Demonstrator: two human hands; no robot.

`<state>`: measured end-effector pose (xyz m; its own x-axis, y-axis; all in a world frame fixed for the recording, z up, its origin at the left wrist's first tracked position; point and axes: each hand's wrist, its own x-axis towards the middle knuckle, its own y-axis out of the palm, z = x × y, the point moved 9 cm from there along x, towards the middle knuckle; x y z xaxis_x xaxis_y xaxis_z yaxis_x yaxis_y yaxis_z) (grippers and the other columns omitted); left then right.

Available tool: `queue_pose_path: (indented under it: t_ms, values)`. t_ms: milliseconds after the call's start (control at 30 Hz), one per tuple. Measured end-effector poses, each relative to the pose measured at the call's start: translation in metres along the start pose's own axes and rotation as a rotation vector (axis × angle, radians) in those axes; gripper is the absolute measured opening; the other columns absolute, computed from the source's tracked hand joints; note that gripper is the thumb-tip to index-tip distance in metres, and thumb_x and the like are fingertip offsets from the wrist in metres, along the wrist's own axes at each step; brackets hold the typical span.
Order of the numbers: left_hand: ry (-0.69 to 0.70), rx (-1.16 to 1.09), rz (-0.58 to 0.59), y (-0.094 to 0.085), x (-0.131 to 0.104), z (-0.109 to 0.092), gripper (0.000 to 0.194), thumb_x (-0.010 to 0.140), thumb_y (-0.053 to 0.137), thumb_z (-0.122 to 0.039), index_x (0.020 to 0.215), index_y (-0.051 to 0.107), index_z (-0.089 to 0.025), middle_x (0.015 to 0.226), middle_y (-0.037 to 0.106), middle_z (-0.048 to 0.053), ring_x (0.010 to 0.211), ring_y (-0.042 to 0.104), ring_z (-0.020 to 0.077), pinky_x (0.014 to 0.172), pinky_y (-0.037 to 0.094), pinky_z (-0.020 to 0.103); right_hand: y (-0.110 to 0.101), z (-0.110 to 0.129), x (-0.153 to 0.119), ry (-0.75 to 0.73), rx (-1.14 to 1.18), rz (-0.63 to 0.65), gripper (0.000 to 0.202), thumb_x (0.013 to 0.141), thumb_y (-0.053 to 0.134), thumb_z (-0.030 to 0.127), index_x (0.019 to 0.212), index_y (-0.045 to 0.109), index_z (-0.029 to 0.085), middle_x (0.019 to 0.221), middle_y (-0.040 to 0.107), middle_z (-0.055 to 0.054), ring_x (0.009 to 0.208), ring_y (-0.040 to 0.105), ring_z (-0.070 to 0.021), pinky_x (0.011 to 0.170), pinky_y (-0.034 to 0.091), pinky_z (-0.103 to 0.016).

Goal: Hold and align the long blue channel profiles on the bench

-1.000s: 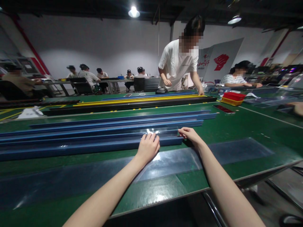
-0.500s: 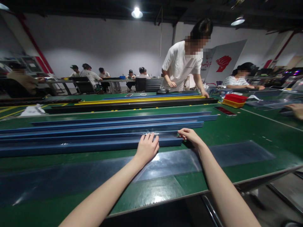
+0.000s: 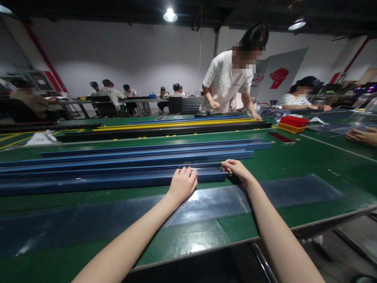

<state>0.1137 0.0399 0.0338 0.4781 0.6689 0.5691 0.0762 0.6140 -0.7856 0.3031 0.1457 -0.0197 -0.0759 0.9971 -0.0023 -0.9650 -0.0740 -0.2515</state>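
A long blue U-shaped channel [image 3: 118, 184] lies across the green table in front of me, its open side up. My left hand [image 3: 184, 182] rests over its near wall, fingers curled over the edge into the channel. At the channel's right end, my right hand [image 3: 234, 169] is closed, thumb and fingers pinched round the end; the fingertips are partly hidden. Just nearer to me, beneath my forearms, a long clear plastic strip [image 3: 218, 200] lies flat. Further blue channels [image 3: 176, 155] lie parallel behind the one I touch.
Yellow and black profiles [image 3: 176, 127] lie farther back, where a standing co-worker [image 3: 226, 82] holds one end. A phone [image 3: 280, 137] and a red and yellow bin [image 3: 293, 124] stand right of them. Another person's hands [image 3: 362, 135] rest at the right edge. The table's front edge [image 3: 200, 251] is close.
My two hands stay almost still on the blue channel. At the far right, the other person's hands have come lower and further into view. The standing co-worker has shifted slightly to the right.
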Motion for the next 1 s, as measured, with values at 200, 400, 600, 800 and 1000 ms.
queue_pose_path:
  t_ms: [200, 400, 600, 800, 1000]
  values:
    - [0.0, 0.006, 0.011, 0.0022, -0.0001, 0.0, 0.02, 0.084, 0.041, -0.024, 0.092, 0.058, -0.016, 0.084, 0.059, 0.008, 0.079, 0.052, 0.0201, 0.065, 0.035, 0.032, 0.001, 0.0018, -0.0005, -0.015, -0.009, 0.022, 0.028, 0.059, 0.065, 0.043, 0.058, 0.053, 0.017, 0.054, 0.056, 0.002, 0.044, 0.043, -0.0056, 0.044, 0.033, -0.019]
    - [-0.001, -0.004, 0.003, 0.0023, -0.0001, 0.0006, 0.019, 0.085, 0.04, -0.023, 0.092, 0.057, -0.016, 0.084, 0.059, 0.007, 0.08, 0.051, 0.0201, 0.064, 0.034, 0.032, 0.0012, 0.0017, -0.0004, -0.032, -0.035, 0.028, 0.03, 0.061, 0.064, 0.044, 0.057, 0.053, 0.016, 0.055, 0.056, 0.001, 0.046, 0.043, -0.0055, 0.045, 0.033, -0.02]
    - [0.002, -0.005, 0.004, 0.0022, -0.0003, 0.0004, 0.019, 0.086, 0.04, -0.023, 0.091, 0.057, -0.016, 0.083, 0.059, 0.007, 0.079, 0.051, 0.0197, 0.065, 0.034, 0.032, 0.0025, 0.0025, -0.0006, -0.037, -0.045, 0.04, 0.029, 0.061, 0.063, 0.043, 0.057, 0.053, 0.016, 0.056, 0.056, 0.001, 0.046, 0.043, -0.0055, 0.046, 0.032, -0.02]
    - [-0.005, -0.006, 0.033, 0.0035, -0.0002, 0.0012, 0.02, 0.086, 0.039, -0.023, 0.093, 0.056, -0.016, 0.083, 0.059, 0.006, 0.079, 0.052, 0.0194, 0.064, 0.033, 0.032, 0.0025, 0.0026, 0.0003, -0.053, -0.07, 0.042, 0.026, 0.061, 0.062, 0.041, 0.058, 0.054, 0.016, 0.055, 0.055, 0.001, 0.046, 0.043, -0.006, 0.047, 0.032, -0.021]
    - [-0.001, 0.001, 0.043, 0.0045, -0.0002, 0.0012, 0.02, 0.086, 0.038, -0.024, 0.092, 0.056, -0.016, 0.084, 0.059, 0.006, 0.079, 0.052, 0.0197, 0.065, 0.032, 0.033, 0.0014, 0.0003, 0.0028, -0.062, -0.119, 0.038, 0.024, 0.061, 0.059, 0.039, 0.058, 0.055, 0.016, 0.055, 0.055, 0.0, 0.047, 0.042, -0.0065, 0.047, 0.032, -0.021]
